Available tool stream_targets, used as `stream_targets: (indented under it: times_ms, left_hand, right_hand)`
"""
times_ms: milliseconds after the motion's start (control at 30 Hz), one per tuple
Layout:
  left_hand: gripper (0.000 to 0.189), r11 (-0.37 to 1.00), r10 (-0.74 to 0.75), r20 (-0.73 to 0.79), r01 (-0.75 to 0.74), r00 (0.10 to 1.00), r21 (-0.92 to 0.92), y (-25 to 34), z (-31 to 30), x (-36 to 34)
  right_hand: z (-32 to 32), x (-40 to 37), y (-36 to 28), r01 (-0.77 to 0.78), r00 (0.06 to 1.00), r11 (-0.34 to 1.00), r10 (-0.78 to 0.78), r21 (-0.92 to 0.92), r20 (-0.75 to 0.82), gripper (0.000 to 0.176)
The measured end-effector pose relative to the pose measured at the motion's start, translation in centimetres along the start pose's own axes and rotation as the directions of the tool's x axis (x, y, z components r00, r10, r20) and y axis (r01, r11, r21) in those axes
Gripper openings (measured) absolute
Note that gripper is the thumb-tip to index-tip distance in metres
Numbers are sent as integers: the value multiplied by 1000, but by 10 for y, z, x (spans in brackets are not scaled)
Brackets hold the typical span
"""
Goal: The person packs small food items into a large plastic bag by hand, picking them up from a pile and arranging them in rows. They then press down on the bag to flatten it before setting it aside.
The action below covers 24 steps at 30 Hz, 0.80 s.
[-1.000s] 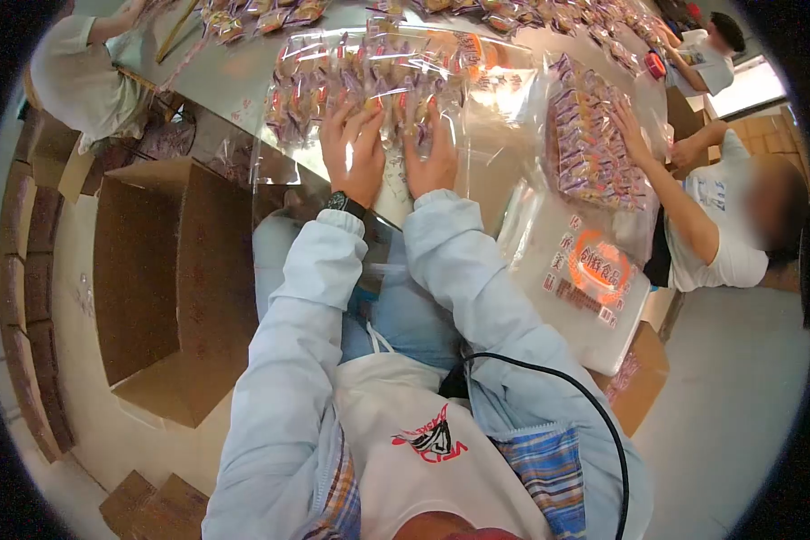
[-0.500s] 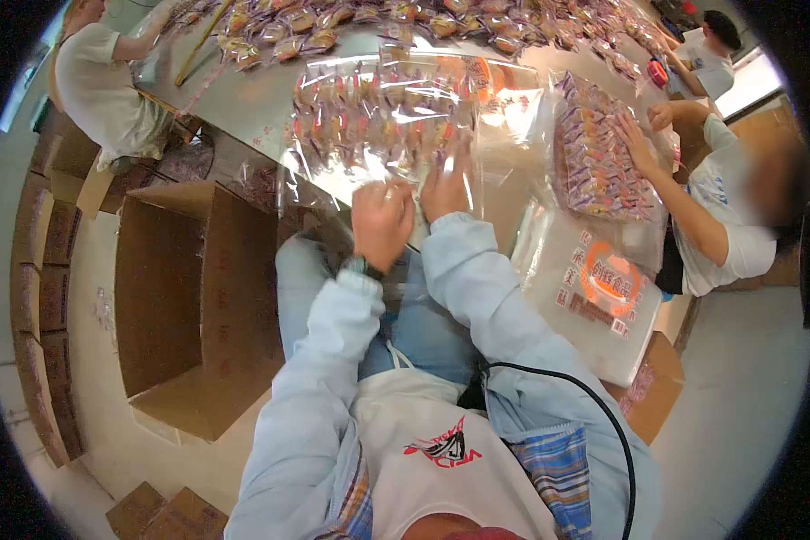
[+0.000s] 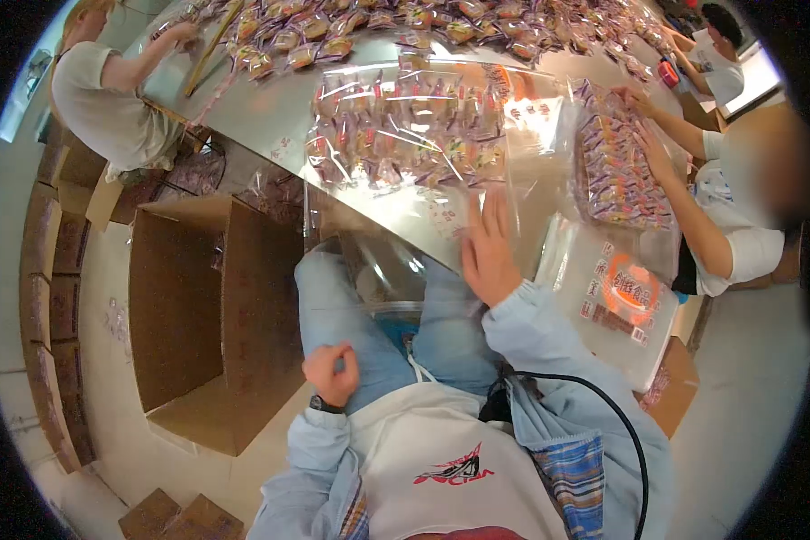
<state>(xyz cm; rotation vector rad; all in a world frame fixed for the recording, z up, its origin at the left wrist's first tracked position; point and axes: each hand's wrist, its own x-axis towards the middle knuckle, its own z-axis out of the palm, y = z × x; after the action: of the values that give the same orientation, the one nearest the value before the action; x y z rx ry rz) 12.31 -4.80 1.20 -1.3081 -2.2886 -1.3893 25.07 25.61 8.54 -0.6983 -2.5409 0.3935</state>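
A large clear bag (image 3: 405, 135) filled with rows of small wrapped snacks lies flat on the metal table, its loose plastic end hanging over the near edge. My right hand (image 3: 490, 252) rests with fingers spread on the lower right part of the bag. Down by my left thigh, my left hand (image 3: 333, 371) is closed, with thumb and finger curled together; whatever it may hold is too small to make out. A stack of flat printed bags (image 3: 607, 301) lies to the right of my right hand.
Many loose snacks (image 3: 333, 31) cover the far table. An open cardboard box (image 3: 211, 324) stands at my left. Another person (image 3: 747, 198) on the right has both hands by a second filled bag (image 3: 621, 166). Two more people are farther back. A dark cable crosses my right sleeve.
My left hand has moved off the bag, down and toward my body. My right hand has shifted right and lower, its fingers now spread. The view has shifted slightly.
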Motion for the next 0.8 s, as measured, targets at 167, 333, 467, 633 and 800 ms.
stream_targets:
  times_ms: [167,333,467,633,800]
  left_hand:
    - [41,940,-249,105,214,963,267,-39,14,25]
    - [75,809,-425,322,196,846,553,-43,45,44]
    - [70,776,-486,362,201,796,598,-51,64,54]
    - [66,745,-508,347,200,789,636,-53,67,58]
    - [61,730,-539,328,236,775,641,-59,61,65]
  right_hand:
    - [-72,8,-16,71,924,870,-241,488,296,33]
    - [-123,124,8,276,925,947,-216,163,-312,35]
    - [-79,263,88,87,977,961,-31,264,-209,71]
    - [30,360,150,-182,983,974,180,133,28,104]
    - [108,422,147,-254,911,939,313,-232,270,90]
